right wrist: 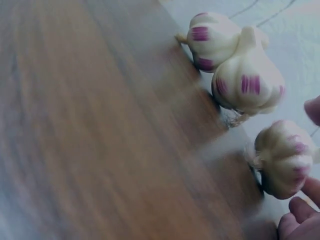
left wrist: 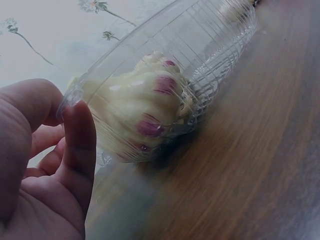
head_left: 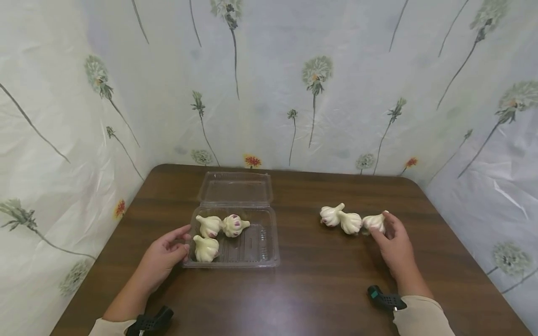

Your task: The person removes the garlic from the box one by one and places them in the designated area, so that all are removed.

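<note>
A clear plastic clamshell container (head_left: 248,252) lies on the table with its lid folded back. My left hand (head_left: 166,254) pinches its left rim between thumb and fingers, as the left wrist view also shows. Inside, toward the left, sit three garlic bulbs, one at the front (head_left: 206,248). Three more bulbs are on the right of the table: two side by side, including one (head_left: 350,223), and a third (head_left: 374,223) at my right hand (head_left: 395,245). My right fingers spread around this third bulb; in the right wrist view one fingertip (right wrist: 313,110) stands apart from it.
The brown wooden table (head_left: 294,289) has rounded far corners. A floral sheet (head_left: 269,93) hangs behind it and along both sides. The open lid (head_left: 235,189) lies behind the container. A dark strapped device (head_left: 384,298) sits at each wrist.
</note>
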`<state>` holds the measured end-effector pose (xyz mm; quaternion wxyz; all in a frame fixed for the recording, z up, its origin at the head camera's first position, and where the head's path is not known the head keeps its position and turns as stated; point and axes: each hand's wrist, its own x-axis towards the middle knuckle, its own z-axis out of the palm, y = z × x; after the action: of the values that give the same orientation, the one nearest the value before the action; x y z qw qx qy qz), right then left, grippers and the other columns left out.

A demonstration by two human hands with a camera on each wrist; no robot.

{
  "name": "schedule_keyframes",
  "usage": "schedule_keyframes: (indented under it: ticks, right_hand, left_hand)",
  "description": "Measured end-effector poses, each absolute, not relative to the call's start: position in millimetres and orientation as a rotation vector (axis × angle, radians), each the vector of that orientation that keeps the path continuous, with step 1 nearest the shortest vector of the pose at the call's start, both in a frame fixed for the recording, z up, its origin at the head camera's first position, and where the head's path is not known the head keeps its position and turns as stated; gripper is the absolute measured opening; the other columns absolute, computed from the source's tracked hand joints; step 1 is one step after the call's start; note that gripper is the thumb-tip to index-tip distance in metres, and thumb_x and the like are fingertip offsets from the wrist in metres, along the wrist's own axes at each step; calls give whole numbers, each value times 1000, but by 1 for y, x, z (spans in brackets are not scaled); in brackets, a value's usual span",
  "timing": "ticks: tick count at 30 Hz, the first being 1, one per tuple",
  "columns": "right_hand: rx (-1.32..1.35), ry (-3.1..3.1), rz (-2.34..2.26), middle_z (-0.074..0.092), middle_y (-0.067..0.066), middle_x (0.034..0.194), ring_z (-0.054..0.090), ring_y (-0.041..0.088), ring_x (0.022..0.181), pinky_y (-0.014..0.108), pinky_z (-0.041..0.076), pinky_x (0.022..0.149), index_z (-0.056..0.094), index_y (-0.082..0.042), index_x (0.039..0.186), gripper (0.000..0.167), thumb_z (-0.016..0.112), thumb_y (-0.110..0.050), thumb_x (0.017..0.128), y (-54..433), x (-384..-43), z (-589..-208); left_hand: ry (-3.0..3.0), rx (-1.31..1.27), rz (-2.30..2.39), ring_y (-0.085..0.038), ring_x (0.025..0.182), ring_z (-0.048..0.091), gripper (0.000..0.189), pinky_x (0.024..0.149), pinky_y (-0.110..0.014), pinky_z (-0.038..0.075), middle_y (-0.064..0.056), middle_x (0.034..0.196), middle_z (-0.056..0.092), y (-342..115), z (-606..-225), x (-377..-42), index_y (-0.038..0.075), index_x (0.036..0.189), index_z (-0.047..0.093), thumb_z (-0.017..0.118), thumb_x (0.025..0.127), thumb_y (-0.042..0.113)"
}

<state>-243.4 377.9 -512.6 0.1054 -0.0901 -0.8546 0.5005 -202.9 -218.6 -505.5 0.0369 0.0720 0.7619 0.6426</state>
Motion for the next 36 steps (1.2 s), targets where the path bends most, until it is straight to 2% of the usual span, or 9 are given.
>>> schedule_keyframes:
  ticks: [7,10,14,16,22,27,29,32,36]
  right_hand:
    - [-291,-2479,1522,15,19,173,20,44,157,62,28,123,21,-15,167,80,65,-35,104,371,-240,-503]
    - [-364,-2441,1480,16,15,174,18,44,158,65,25,124,23,-18,167,80,66,-36,103,366,-238,-501]
    - [-485,-2287,1405,26,8,171,13,36,158,63,17,127,32,-18,163,76,69,-35,99,354,-231,-498]
    - [-512,-2193,1373,32,6,167,14,31,157,61,18,126,38,-18,160,73,71,-34,97,346,-227,-495]
    - [-453,-2037,1317,47,7,154,27,21,145,47,32,115,54,-16,148,53,68,-27,97,311,-218,-482]
    - [-311,-2037,1496,42,10,154,35,22,150,26,41,117,54,-5,144,46,65,-16,101,271,-209,-477]
    - [-233,-2052,1596,40,12,155,36,29,152,25,41,118,52,0,143,45,64,-8,101,255,-205,-477]
    - [-98,-2080,1709,48,11,148,46,29,145,17,44,112,51,6,140,42,63,2,100,233,-202,-478]
    - [129,-2162,1740,59,11,131,60,16,128,17,49,107,54,9,134,38,63,11,97,213,-201,-481]
  left_hand:
    - [2323,224,2009,-10,80,63,54,72,-25,58,-25,130,52,-218,-504,-202,-6,152,46,63,101,1]
    - [2319,218,2013,-11,79,63,54,71,-25,58,-25,130,52,-219,-504,-202,-6,152,46,63,101,1]
    - [2318,205,1995,-11,79,63,54,71,-26,58,-22,130,52,-220,-505,-202,-4,153,46,63,102,2]
    - [2322,204,1983,-11,79,63,54,72,-26,58,-21,130,52,-220,-505,-203,-3,153,46,63,102,3]
    - [2306,238,2004,-10,77,62,54,70,-26,58,-24,130,51,-221,-504,-204,-6,153,45,63,103,3]
    - [2302,236,2007,-9,76,62,53,69,-25,57,-25,130,51,-220,-504,-204,-7,152,45,63,103,2]
    - [2302,238,2005,-10,76,62,53,69,-25,57,-25,130,51,-220,-504,-204,-7,152,45,63,103,2]
    - [2307,239,2002,-10,75,62,53,69,-26,57,-25,130,51,-221,-504,-204,-6,152,45,63,103,3]
    - [2307,235,2001,-10,76,62,54,70,-26,58,-25,130,51,-222,-504,-203,-5,152,46,64,103,4]
